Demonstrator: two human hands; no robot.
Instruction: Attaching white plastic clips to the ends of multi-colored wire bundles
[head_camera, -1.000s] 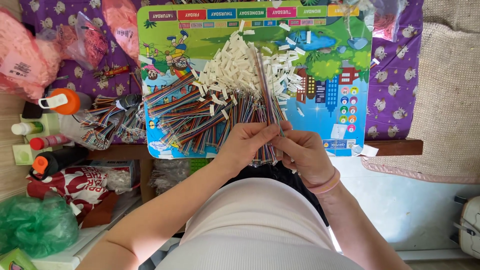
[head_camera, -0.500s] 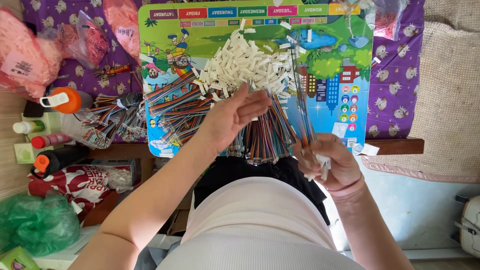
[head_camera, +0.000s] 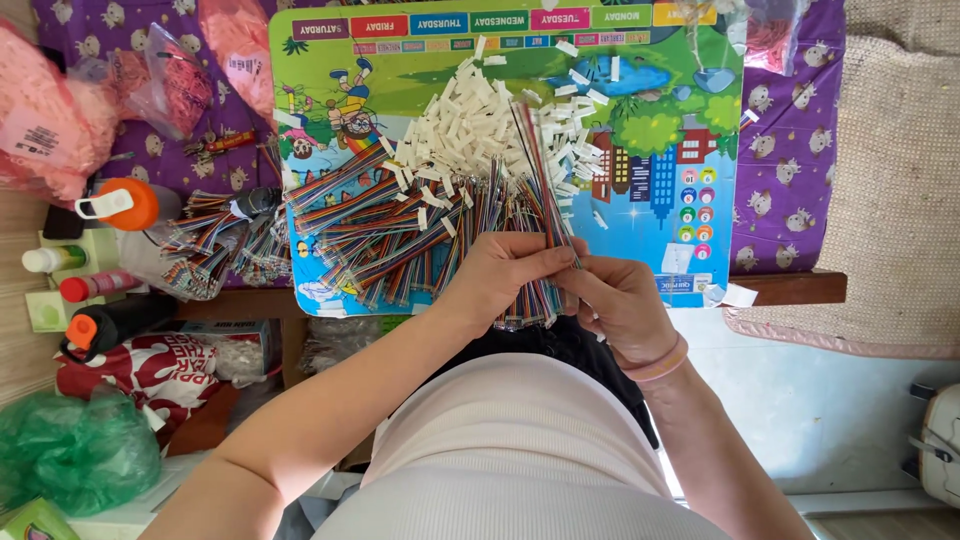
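My left hand (head_camera: 500, 272) and my right hand (head_camera: 617, 303) meet at the near edge of a colourful picture board (head_camera: 680, 140). Together they pinch the near end of a flat multicoloured ribbon cable strip (head_camera: 537, 165) that runs away from me over the board. Under and left of my hands lies a spread of several similar rainbow cable strips (head_camera: 380, 230). Beyond them sits a heap of small white plastic connectors (head_camera: 470, 125). Both hands are closed on the strip's end.
A purple patterned cloth (head_camera: 790, 170) covers the table. Pink plastic bags (head_camera: 50, 110), bagged cables (head_camera: 215, 245), an orange-capped bottle (head_camera: 125, 203) and small bottles (head_camera: 90, 287) crowd the left. A green bag (head_camera: 70, 450) lies low left. A woven mat (head_camera: 895, 190) is on the right.
My hands were apart half a second ago, the right holding a strip off to the right and the left reaching over the pile. Now both have come together on one strip.
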